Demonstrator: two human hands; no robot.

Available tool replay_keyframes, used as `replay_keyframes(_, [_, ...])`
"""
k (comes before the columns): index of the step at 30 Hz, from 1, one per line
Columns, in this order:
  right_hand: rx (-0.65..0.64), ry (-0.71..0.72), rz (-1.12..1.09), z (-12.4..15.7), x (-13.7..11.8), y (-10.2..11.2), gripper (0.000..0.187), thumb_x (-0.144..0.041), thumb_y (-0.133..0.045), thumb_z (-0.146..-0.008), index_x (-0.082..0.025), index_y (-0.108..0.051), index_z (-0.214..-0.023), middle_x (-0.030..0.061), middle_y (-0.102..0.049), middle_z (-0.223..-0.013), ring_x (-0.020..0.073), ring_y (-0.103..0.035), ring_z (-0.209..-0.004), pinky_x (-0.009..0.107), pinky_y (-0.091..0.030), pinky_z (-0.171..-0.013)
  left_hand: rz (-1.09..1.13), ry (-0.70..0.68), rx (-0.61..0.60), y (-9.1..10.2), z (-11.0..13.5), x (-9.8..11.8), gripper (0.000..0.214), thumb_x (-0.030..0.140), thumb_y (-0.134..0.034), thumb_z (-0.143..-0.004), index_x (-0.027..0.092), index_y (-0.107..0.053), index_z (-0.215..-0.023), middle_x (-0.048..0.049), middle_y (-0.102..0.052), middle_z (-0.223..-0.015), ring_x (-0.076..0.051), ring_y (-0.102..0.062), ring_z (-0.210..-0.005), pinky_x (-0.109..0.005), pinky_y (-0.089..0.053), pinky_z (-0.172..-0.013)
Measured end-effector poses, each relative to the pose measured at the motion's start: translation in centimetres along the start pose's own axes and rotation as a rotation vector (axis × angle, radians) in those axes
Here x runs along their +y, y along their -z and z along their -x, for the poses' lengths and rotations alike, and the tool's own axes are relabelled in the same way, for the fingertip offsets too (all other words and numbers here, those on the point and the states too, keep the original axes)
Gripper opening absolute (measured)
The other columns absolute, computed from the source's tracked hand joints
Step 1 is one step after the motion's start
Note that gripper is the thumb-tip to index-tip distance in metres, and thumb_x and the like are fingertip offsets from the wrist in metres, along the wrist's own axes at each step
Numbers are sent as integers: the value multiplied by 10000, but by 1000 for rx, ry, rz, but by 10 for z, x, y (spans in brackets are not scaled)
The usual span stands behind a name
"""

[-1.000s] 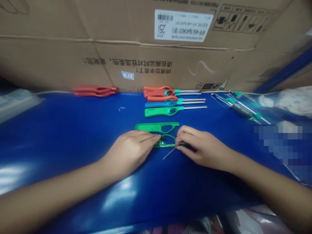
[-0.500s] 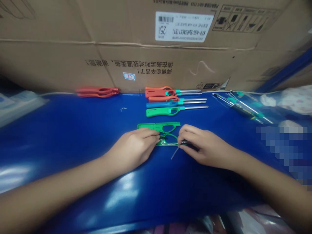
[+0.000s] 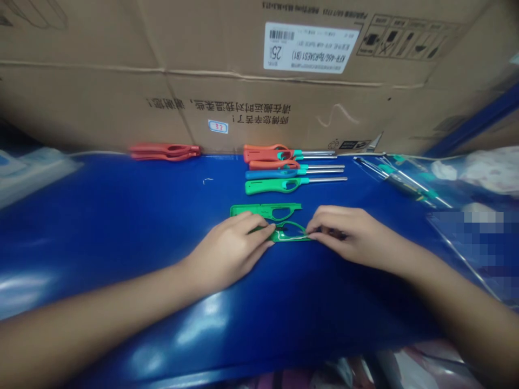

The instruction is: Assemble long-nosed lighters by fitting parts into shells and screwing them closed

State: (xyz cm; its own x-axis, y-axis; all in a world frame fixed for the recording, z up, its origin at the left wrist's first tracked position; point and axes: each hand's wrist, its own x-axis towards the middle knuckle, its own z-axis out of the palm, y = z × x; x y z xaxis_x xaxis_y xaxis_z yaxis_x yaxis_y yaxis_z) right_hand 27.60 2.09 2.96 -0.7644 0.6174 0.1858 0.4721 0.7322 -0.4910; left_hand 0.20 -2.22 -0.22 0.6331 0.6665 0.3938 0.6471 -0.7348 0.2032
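Observation:
A green lighter shell half (image 3: 290,232) lies flat on the blue table (image 3: 121,227), between my two hands. My left hand (image 3: 229,249) rests on its left end, fingers pressed together on the plastic. My right hand (image 3: 348,233) pinches its right end, where a dark thin part sits under the fingers. A second green shell half (image 3: 265,210) lies just behind, untouched.
Several finished lighters, orange, blue and green (image 3: 284,185), lie in a row further back. Red shell halves (image 3: 164,151) sit at the back left. A clear bag of metal-tube parts (image 3: 401,178) lies at the right. A large cardboard box (image 3: 251,75) walls off the rear.
The thin metal rod that stuck out below my right hand is no longer visible. My right hand has shifted slightly right and up along the shell. The left hand barely moved.

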Motion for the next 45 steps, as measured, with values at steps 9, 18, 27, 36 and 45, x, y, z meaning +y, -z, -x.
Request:
replay_keyframes(9, [-71, -194, -59, -1, 7, 6, 108, -277, -642, -914, -210, -726, -917, 17, -700, -842, 118, -527, -643, 250, -416, -599, 165, 37, 8, -5, 0, -4, 312, 241, -551, -997, 159, -647, -1282, -118, -663, -1083, -231, -628, -1007, -412, -565, -891])
replay_keyframes(18, [-109, -371, -220, -4, 7, 0, 209, -340, -658, -863, -186, -696, -727, -10, -603, -672, 105, -468, -579, 232, -388, -535, 254, -3, 21, -8, -3, -9, 256, 217, -562, -991, 156, -685, -1207, -105, -687, -1050, -212, -649, -956, -356, -566, -824])
replay_keyframes(27, [131, -152, 43, -6, 1, -3, 90, -282, -656, -912, -197, -684, -927, 49, -635, -905, 159, -561, -794, 291, -453, -705, 266, -26, 75, -8, -5, -10, 366, 259, -619, -966, 138, -611, -1312, -106, -729, -1061, -218, -677, -972, -382, -578, -873])
replay_keyframes(36, [109, 50, -16, -14, -1, -26, 105, -208, -620, -949, -181, -691, -876, 53, -687, -868, 177, -606, -847, 312, -485, -770, 323, -32, 72, -8, -9, -8, 301, 256, -664, -939, 122, -655, -1209, -86, -729, -1025, -209, -661, -961, -364, -545, -878])
replay_keyframes(45, [114, 8, -72, -14, -4, -20, 86, -161, -617, -929, -183, -693, -893, 42, -664, -878, 154, -604, -821, 274, -478, -733, 341, -2, 14, -7, -6, -9, 289, 234, -609, -970, 169, -671, -1244, -81, -654, -1026, -193, -602, -963, -332, -506, -872])
